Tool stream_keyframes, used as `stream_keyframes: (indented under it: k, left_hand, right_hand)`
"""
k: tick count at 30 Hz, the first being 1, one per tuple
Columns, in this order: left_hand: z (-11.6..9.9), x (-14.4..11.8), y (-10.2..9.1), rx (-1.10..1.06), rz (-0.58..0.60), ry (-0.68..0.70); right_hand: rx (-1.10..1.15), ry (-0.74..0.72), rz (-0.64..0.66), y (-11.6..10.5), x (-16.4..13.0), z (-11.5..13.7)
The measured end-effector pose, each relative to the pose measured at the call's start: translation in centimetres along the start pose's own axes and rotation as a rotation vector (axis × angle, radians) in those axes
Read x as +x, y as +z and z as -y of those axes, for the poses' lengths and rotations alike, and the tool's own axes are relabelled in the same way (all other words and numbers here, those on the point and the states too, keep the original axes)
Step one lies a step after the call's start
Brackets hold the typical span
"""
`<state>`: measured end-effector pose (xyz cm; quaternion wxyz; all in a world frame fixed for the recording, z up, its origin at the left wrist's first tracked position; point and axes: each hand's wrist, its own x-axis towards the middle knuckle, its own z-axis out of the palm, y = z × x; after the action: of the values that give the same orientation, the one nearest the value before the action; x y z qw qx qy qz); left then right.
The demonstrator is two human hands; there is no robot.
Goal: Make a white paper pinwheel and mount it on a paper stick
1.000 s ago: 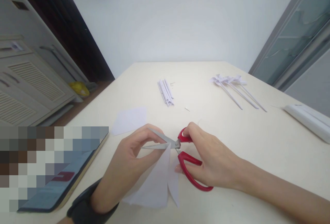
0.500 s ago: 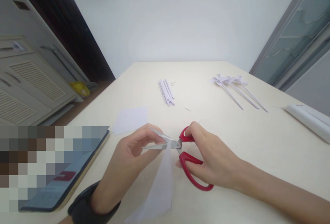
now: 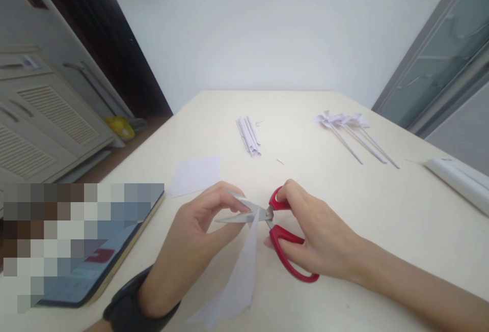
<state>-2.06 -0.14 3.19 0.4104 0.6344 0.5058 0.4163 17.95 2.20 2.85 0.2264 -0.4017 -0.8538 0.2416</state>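
While around paper [image 3: 243, 281], red-handled scissors [image 3: 268, 214] agape

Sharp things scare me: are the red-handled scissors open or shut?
Open. The red-handled scissors have their blades spread apart.

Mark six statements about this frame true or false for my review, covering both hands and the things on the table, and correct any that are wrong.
1. The right hand holds the red-handled scissors. True.
2. The scissor blades are closed together. False: the blades stand apart.
3. The left hand holds white paper at the scissors. True.
4. The pinwheels stand upright in a cup. False: the three paper pinwheels lie on the table.
5. A black wristband is worn on the right wrist. False: the black wristband is on the left wrist.
6. Several paper rolls lie side by side beyond the hands. True.
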Motion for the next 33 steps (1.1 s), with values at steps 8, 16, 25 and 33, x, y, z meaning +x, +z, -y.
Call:
stream_keyframes:
  k: [8, 16, 25, 33]
  left_hand:
    - [0.18, -0.12, 0.1, 0.009, 0.002, 0.022]
    - [0.35, -0.11, 0.6, -0.005, 0.033, 0.038]
    - [-0.07, -0.1, 0.51, 0.015, 0.035, 0.07]
    - [0.37, -0.1, 0.27, -0.033, -0.013, 0.094]
  right_hand:
    - [-0.075, -0.036, -0.018, -0.02, -0.12, -0.04]
    - [-0.18, -0.004, -0.027, 0.36, -0.15, -0.39]
    - [-0.248, -0.012, -0.042, 0.36, -0.24, -0.41]
    - [-0.253, -0.032, -0.086, -0.19, -0.11, -0.57]
